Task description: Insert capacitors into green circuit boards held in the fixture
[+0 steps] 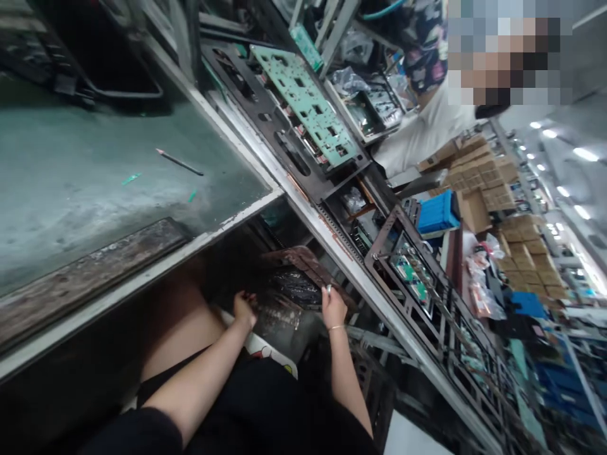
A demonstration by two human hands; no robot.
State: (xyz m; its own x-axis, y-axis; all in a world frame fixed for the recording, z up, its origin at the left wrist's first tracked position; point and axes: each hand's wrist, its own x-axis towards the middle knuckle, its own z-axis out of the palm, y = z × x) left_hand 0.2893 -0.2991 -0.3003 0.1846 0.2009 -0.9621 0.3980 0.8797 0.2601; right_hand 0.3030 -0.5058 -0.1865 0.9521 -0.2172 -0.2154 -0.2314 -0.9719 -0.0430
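Note:
My right hand is below the bench and conveyor edge, with its fingers closed on the rim of a dark, worn brown-black frame. A shiny black area fills the frame's middle, and its far side fades into shadow. My left hand is to the left, just short of the frame, with fingers curled in; whether anything is in them is hidden. Above, on the conveyor, a light green circuit board lies on a black carrier.
The conveyor's metal rail runs diagonally past my right hand. A grey-green bench top on the left holds a pencil-like stick and green scraps. Further along the conveyor is another carrier. A person in white stands across; a blue bin and cartons are behind.

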